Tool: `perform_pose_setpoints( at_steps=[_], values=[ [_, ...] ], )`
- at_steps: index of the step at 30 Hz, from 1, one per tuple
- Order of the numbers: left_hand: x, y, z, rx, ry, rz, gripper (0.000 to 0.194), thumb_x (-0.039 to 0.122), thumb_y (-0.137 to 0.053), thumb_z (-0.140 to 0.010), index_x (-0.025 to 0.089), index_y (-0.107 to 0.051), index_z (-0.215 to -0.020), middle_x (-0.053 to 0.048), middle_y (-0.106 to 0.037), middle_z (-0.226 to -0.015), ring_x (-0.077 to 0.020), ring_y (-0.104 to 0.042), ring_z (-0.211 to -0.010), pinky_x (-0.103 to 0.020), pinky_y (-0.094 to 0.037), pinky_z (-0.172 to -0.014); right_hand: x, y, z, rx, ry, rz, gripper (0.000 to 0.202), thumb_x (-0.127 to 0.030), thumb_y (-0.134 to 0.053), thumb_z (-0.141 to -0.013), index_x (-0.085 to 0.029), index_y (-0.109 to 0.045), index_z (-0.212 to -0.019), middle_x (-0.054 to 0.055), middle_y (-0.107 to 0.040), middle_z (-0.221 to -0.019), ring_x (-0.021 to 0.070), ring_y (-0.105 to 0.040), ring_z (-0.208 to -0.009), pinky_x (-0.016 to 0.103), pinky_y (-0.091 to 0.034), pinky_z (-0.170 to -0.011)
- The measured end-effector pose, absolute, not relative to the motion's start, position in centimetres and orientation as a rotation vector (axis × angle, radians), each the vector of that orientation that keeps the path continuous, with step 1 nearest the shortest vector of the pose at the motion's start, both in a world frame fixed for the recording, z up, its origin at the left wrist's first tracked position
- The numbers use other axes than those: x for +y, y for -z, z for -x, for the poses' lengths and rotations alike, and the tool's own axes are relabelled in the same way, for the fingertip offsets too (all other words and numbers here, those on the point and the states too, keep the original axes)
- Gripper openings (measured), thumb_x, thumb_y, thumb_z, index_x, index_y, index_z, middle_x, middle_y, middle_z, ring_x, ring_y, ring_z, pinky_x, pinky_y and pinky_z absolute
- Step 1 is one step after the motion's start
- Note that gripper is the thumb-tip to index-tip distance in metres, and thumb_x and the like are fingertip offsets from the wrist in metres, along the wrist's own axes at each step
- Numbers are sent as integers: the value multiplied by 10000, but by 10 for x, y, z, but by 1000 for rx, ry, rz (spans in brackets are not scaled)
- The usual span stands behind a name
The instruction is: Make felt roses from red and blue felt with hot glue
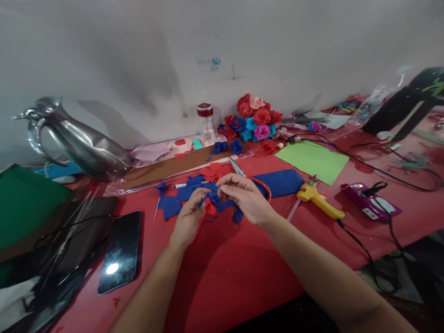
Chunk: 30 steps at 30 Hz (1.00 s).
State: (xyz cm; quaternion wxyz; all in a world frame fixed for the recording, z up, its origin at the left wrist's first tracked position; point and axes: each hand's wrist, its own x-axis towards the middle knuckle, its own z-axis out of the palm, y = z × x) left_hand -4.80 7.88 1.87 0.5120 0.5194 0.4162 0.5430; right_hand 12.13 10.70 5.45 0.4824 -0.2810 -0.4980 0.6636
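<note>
Between my hands is a small paper flower (210,206) with a red centre and blue outer petals. My left hand (191,213) is closed round its left side. At its upper right, my right hand (243,194) has thumb and fingers pinched at a blue petal; the exact contact is partly hidden. Cut blue pieces (170,206) lie on the table under and behind the hands, with red scraps (214,171) just beyond. Scissors (237,166) with red handles rest behind my right hand, over a blue strip (280,182).
A yellow glue gun (321,202) and purple power socket (369,202) lie right, with trailing cords. A phone (120,252) lies left, near a metal jug (79,138). Behind are a glass bottle (208,125), finished paper flowers (256,118) and a green sheet (314,159).
</note>
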Motion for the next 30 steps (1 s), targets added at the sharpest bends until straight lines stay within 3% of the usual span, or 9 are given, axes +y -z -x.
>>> perform_pose_setpoints(
  at_steps=[8, 16, 22, 30],
  values=[
    [76, -24, 42, 964, -1426, -1022, 179, 336, -757, -715, 236, -709, -856, -18, -681, -907, -197, -603, -915, -345, -459, -908, 109, -53, -121, -1185, -1582, 804, 78, -261, -679, -714, -202, -661, -761, -25, -623, -627, 110, -551, -610, 253, -406, -604],
    [75, -28, 38, 1057, -1417, -1260, 140, 352, -709, -785, 214, -688, -789, -24, -707, -860, -186, -617, -830, -324, -499, -836, 106, -51, -119, -1334, -1553, 813, 68, -236, -667, -715, -214, -665, -779, -21, -641, -713, 124, -584, -705, 273, -452, -686],
    [77, -24, 40, 1188, -1499, -1338, 135, 318, -672, -798, 203, -729, -843, -50, -718, -924, -207, -620, -896, -343, -489, -876, 109, -43, -116, -1468, -1483, 845, 56, -245, -647, -720, -214, -655, -765, -13, -641, -731, 128, -563, -692, 271, -453, -650],
    [77, -28, 41, 1280, -1583, -1385, 66, 242, -700, -733, 214, -749, -768, -50, -693, -926, -204, -615, -912, -325, -473, -877, 111, -38, -115, -1518, -1377, 913, 73, -231, -615, -730, -207, -649, -790, -4, -658, -752, 144, -598, -717, 278, -470, -673]
  ],
)
